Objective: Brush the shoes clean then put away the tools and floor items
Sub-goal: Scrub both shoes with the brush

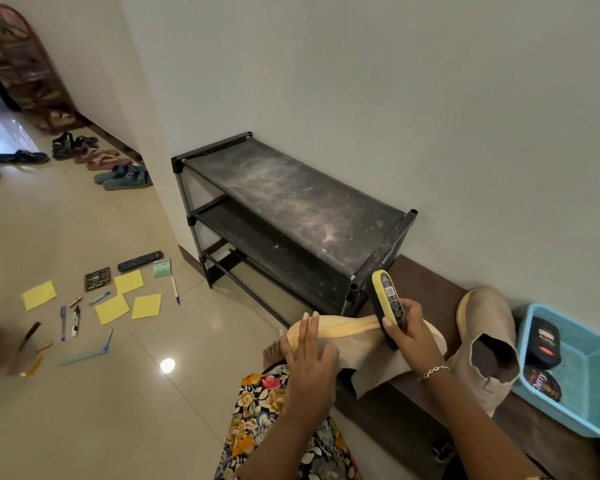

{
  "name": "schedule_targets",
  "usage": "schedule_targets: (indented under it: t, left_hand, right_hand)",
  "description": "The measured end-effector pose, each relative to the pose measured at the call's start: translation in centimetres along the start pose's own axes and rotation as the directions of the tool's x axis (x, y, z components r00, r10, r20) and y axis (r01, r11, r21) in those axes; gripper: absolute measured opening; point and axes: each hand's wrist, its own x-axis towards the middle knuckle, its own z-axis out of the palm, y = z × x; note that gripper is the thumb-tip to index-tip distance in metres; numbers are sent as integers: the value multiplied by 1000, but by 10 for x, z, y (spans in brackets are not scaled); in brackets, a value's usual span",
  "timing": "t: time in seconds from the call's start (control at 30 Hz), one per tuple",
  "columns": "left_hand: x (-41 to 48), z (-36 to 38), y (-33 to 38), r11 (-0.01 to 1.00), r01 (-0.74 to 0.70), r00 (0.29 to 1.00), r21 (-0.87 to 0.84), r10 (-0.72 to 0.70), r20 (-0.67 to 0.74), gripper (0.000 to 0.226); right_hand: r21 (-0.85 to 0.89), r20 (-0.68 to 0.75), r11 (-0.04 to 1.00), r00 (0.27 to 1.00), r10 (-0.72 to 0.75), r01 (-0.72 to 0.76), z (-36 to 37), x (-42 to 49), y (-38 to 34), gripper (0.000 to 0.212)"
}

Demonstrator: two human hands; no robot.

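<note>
A yellow-and-black shoe brush (pixel 388 299) is being gripped by the right hand (pixel 411 332), fingers curled round it. A beige suede boot (pixel 368 355), tipped on its side, is being steadied under the left hand (pixel 309 351), fingers straight.

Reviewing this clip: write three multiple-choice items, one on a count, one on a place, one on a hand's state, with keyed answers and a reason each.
1. Count of yellow notes on the floor: A two; B four; C six.
2. The upright boot stands: A on the bench beside the blue basket; B on the floor; C inside the basket.
3. The right hand: A holds the upright boot; B is open and empty; C grips the brush.
Answers: B, four yellow squares lie there; A, it stands on the bench next to the basket; C, its fingers curl round the brush.
</note>
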Motion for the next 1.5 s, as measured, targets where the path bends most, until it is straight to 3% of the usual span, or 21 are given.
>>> schedule_targets:
  t: [0.07, 0.17, 0.47, 0.6, 0.83, 1.03, 1.13, 1.27, 1.33, 1.43, 1.5]
  left_hand:
    - [1, 1, -2, 997, 81, 997, -14, -81, 6, 53]
    - [-1, 5, -7, 982, 162, 987, -99, -162, 9, 75]
    - [-1, 4, -8, 968, 175, 984, -178, -174, 22, 90]
    - [0, 4, -10, 955, 204, 977, -215, -213, -18, 88]
    - [-1, 10, -15, 972, 219, 974, -78, -213, 78, 95]
    - [0, 11, -11, 968, 251, 958, -22, -245, 151, 109]
    - [1, 10, -9, 971, 237, 962, -15, -232, 145, 109]
    - [2, 13, -10, 968, 247, 962, -41, -240, 128, 105]
    - [3, 11, -9, 964, 265, 953, -29, -257, 159, 108]
    - [4, 7, -7, 957, 289, 940, -37, -276, 201, 115]
    - [4, 5, -8, 949, 307, 935, -67, -287, 209, 112]
  right_hand:
    - [-28, 7, 1000, 1000, -8, 8, -2, -5, 4, 47]
    - [-18, -10, 1000, 1000, -18, 18, -5, -10, 9, 46]
    - [165, -71, 986, 997, 14, -3, 9, -9, 10, 46]
    - [178, -27, 984, 1000, -8, 13, 13, 5, -3, 44]
    - [212, -33, 977, 999, -12, 18, 15, -14, 4, 38]
    - [133, -29, 991, 1000, 11, -7, 24, -53, 26, 45]
    - [-31, -37, 998, 998, -58, 57, 26, -63, 22, 45]
    - [-384, 256, 867, 939, -231, 318, 40, -72, 15, 61]
    - [-480, 258, 838, 955, -149, 260, 35, -59, 16, 58]
    - [-480, 40, 877, 999, 13, 8, 24, -37, 11, 53]
    - [-435, 48, 900, 999, 4, 17, 32, -42, 5, 52]
